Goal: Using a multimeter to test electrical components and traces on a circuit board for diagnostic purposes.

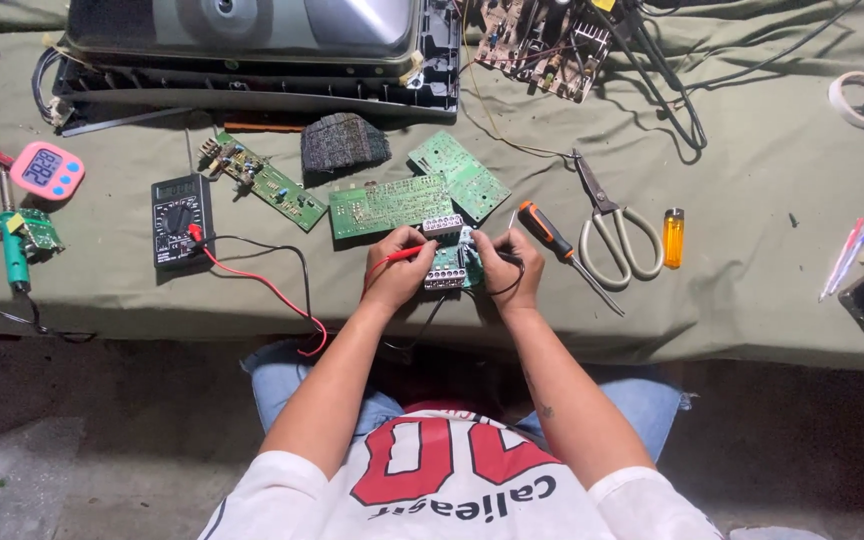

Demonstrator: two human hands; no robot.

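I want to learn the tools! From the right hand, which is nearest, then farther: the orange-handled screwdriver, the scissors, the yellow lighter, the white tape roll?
Counting from the right hand, in the head view:
1. Orange-handled screwdriver, just beside it.
2. Grey-handled scissors, further right.
3. Yellow lighter, right of the scissors.
4. White tape roll, far top-right corner.

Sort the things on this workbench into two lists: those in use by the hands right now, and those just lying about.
In use: small green circuit board, red probe in left hand, black probe lead at right hand, multimeter.

Lying about: scissors, orange-handled screwdriver, lighter, tape roll, pink timer.
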